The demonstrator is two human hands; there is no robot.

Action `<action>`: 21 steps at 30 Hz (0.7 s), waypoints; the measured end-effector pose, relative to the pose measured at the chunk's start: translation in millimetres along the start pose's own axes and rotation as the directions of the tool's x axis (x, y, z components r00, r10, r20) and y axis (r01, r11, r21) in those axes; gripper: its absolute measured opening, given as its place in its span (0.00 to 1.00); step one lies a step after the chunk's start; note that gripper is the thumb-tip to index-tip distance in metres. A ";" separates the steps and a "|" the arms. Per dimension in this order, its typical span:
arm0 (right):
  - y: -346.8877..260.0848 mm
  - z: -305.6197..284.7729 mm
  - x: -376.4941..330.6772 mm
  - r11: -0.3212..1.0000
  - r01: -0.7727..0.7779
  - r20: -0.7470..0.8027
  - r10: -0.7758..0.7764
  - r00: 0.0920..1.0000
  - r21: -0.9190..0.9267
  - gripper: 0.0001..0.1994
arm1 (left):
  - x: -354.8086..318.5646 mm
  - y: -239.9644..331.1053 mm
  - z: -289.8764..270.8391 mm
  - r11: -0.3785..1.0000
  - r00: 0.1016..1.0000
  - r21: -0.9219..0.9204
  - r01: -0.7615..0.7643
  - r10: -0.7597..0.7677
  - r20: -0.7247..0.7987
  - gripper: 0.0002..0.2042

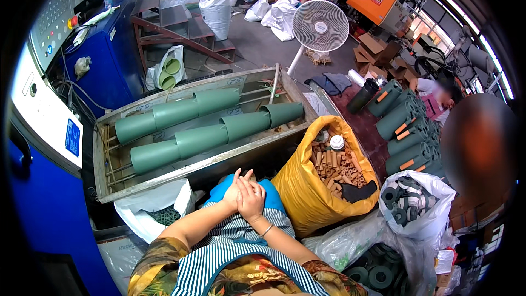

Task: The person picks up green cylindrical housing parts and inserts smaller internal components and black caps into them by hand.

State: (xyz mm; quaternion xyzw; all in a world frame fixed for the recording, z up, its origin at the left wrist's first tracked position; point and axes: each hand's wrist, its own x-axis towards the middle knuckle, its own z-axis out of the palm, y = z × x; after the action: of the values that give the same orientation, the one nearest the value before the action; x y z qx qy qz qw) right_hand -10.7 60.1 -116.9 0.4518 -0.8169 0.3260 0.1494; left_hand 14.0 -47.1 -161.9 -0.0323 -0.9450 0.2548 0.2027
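Note:
My left hand (232, 193) and my right hand (251, 201) are clasped together over my lap, their fingers closed around each other. No tool or part shows in either of them. Beneath them lie blue cloth (272, 197) and a striped apron (216, 266). Just beyond, a long metal-edged trough (164, 183) holds two rows of green tapered tubes (201, 141), lying end to end. To the right of my hands stands a yellow sack (298, 197) full of short orange-brown tubes (331, 167), with a white round piece (337, 142) on top.
On the left is a machine control panel (46, 109). A white bag (129, 214) with green strands sits near my left arm. At right, a white bag (433, 222) holds grey and white rings; green cylinders (395, 120) cover a table beside a person. A fan (320, 26) stands ahead.

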 end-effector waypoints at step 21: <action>11.2 8.9 -2.3 0.980 0.121 -0.008 -0.121 0.993 0.156 0.19 | -8.8 3.4 8.2 0.842 0.999 -0.538 0.019 -0.002 0.033 0.15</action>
State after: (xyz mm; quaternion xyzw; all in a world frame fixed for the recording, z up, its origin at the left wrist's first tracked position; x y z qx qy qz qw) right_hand -18.3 59.8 -129.2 0.5111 -0.7601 0.3788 0.1324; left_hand 18.6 -49.5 -173.2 -0.0787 -0.9817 -0.0213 0.1721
